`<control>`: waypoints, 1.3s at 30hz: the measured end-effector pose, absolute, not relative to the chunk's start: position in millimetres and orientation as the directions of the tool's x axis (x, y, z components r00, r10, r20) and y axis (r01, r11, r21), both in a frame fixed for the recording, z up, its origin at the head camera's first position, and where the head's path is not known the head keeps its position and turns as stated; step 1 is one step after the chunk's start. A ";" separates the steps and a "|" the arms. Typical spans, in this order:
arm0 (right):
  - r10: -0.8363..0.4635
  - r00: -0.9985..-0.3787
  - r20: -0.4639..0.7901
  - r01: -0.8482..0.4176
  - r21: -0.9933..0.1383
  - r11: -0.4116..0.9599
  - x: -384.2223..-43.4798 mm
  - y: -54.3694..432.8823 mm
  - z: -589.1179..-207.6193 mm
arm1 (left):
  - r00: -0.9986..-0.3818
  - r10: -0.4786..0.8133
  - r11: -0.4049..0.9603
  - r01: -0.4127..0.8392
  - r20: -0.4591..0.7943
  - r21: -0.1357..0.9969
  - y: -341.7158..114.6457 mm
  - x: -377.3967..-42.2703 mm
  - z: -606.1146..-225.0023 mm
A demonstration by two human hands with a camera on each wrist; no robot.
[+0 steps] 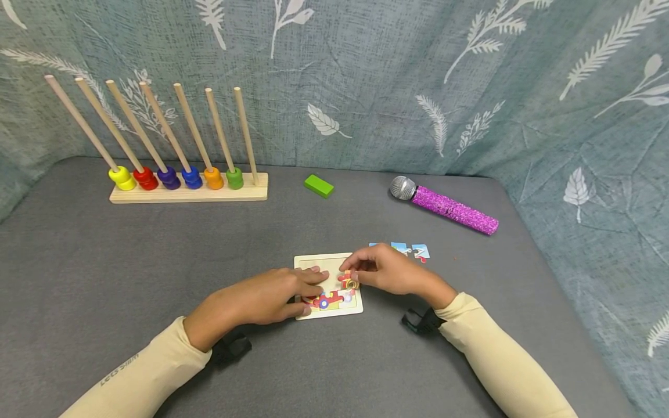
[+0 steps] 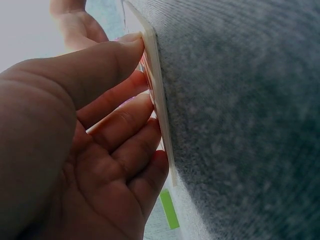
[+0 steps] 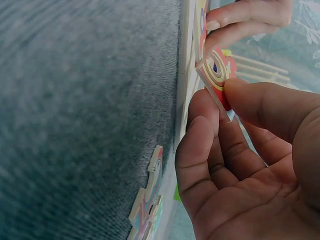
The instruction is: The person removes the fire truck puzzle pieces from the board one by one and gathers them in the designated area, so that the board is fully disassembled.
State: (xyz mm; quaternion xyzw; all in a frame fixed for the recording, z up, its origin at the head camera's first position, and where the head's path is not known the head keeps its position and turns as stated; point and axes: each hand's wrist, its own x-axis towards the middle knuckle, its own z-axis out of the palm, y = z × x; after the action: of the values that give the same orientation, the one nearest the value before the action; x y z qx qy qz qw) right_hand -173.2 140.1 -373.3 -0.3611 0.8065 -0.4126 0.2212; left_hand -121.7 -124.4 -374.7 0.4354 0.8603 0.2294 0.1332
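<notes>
A small wooden puzzle board [image 1: 324, 314] with a pale rim lies on the grey table. Along its near side sit several joined puzzle pieces [image 1: 334, 299] in red, yellow and blue. My left hand [image 1: 272, 295] rests on the left part of the board, its fingers extended and touching the surface. Between the thumb and fingers of my right hand [image 1: 389, 270] is a red puzzle piece [image 3: 218, 75] with yellow rings, held tilted at the board's right side. Loose light-blue puzzle pieces [image 1: 420, 251] lie just beyond the right hand, partly hidden by it.
A wooden bead stand [image 1: 188, 196] with upright rods and coloured beads stands at the back left. A green block [image 1: 319, 186] lies at the back middle. To its right is a toy microphone [image 1: 452, 210] with a glittery purple handle. A patterned curtain [image 1: 366, 87] hangs behind the table.
</notes>
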 end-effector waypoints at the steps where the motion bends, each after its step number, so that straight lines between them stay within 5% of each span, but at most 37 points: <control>1: -0.764 -0.642 -0.060 -0.399 -0.826 0.399 -173.0 140.3 -373.5 | -0.587 0.809 0.516 0.686 -0.030 0.513 -124.5 -121.8 -374.8; 39: -0.645 -0.764 0.020 -0.409 -0.788 0.460 -175.8 203.1 -369.8 | -0.602 0.797 0.531 0.658 -0.049 0.534 -124.6 -120.5 -375.0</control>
State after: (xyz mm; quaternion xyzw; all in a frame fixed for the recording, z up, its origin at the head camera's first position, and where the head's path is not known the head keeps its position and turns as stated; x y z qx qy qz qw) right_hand -175.8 203.1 -369.8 -0.3126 0.8424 -0.4151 0.1425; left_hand -120.5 -124.6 -375.0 0.4217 0.8626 0.2386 0.1453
